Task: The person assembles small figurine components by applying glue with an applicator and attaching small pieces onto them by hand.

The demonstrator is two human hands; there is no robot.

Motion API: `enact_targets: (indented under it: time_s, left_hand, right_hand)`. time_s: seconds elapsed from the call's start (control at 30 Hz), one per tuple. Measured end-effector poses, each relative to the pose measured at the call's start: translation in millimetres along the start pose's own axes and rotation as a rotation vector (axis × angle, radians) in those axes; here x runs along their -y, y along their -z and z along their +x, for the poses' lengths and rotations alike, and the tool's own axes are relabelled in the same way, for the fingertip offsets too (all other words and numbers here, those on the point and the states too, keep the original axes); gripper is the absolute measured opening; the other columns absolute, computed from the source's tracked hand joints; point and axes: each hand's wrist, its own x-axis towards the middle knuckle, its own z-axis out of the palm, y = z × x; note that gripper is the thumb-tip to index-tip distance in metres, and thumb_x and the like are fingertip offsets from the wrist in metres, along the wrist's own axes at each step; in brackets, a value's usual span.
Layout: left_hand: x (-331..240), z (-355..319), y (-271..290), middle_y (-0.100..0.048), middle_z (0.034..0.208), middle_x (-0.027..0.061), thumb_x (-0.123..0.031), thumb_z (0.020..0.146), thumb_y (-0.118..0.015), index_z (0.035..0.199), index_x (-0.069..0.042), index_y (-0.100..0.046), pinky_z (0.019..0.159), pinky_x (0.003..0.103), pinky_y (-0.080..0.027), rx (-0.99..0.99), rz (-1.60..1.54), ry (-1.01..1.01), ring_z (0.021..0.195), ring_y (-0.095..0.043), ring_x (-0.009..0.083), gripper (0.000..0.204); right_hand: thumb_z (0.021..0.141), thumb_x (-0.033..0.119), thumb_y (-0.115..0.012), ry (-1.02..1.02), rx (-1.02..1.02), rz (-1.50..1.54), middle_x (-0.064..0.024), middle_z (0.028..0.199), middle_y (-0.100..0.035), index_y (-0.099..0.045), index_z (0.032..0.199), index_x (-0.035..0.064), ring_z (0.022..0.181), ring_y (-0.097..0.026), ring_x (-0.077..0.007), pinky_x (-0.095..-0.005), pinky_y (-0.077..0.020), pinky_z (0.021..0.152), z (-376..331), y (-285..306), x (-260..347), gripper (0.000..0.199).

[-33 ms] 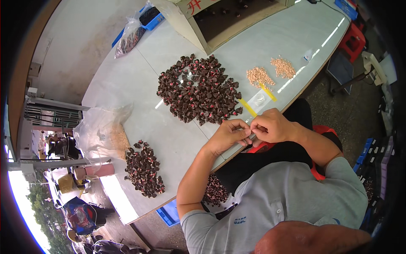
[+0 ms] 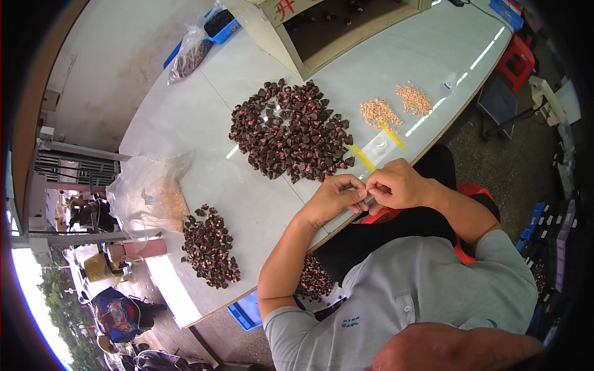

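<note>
Both my hands meet at the near edge of the grey table [image 2: 260, 216]. My left hand [image 2: 337, 196] has its thumb and fingers pinched together. Fingertip to fingertip with it, my right hand [image 2: 397, 185] is curled in a pinch as well. Whatever they grip is too small and hidden to make out. Just beyond them, yellow tape strips [image 2: 362, 157] flank a small clear round piece [image 2: 380, 144]. A large heap of small dark brown parts with pink spots [image 2: 297, 151] spreads farther off to the left. Small beige pieces [image 2: 378, 112] form two little piles beyond the tape.
A second dark heap [image 2: 209, 253] lies left, beside a clear plastic bag [image 2: 139, 198] holding beige pieces. An open-fronted box [image 2: 288, 46] stands at the back. Below the table edge are a blue bin [image 2: 246, 312] and more dark parts [image 2: 315, 278]. A red stool [image 2: 515, 65] stands far right.
</note>
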Motion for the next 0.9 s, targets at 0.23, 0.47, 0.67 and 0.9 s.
enact_targets:
  time_s: [0.23,0.47,0.67,0.9]
  left_hand:
    - [4.7,3.6,3.0,-0.07,0.096,0.0095,-0.018,0.095,-0.068,0.104,0.001,-0.066,0.072,0.027,-0.058,-0.012,0.006,-0.019,0.083,-0.071,0.0165,0.021]
    - [4.2,1.6,2.5,-0.066,0.116,0.0123,-0.007,0.094,-0.068,0.115,0.003,-0.063,0.079,0.027,-0.057,-0.033,-0.068,-0.05,0.097,-0.071,0.0205,0.024]
    - [4.4,2.6,3.2,-0.067,0.113,0.012,-0.007,0.094,-0.068,0.114,0.003,-0.064,0.076,0.027,-0.057,-0.048,-0.078,-0.051,0.094,-0.071,0.0196,0.022]
    - [-0.8,0.5,1.2,-0.069,0.112,0.0124,-0.005,0.093,-0.068,0.115,0.005,-0.064,0.079,0.027,-0.056,-0.097,-0.092,-0.049,0.092,-0.07,0.0182,0.025]
  right_hand:
    - [0.078,0.003,-0.07,-0.021,0.023,-0.034,-0.0044,0.056,-0.058,-0.059,0.083,0.0064,0.048,-0.06,-0.0223,-0.0329,-0.0445,0.046,4.6,5.8,-1.4,0.012]
    - [0.078,0.004,-0.068,-0.108,0.079,-0.325,-0.0086,0.056,-0.057,-0.059,0.08,0.0066,0.048,-0.058,-0.028,-0.0374,-0.0423,0.046,28.3,62.0,-13.5,0.01]
    - [0.08,0.012,-0.067,0.042,0.304,-0.702,-0.0101,0.057,-0.058,-0.055,0.076,0.0048,0.053,-0.061,-0.0312,-0.0421,-0.0478,0.051,40.2,64.8,-26.6,0.014]
    - [0.077,0.012,-0.067,0.024,0.362,-0.752,-0.0112,0.058,-0.06,-0.055,0.075,0.0043,0.055,-0.063,-0.0318,-0.0426,-0.0488,0.052,44.0,61.2,-25.5,0.014]
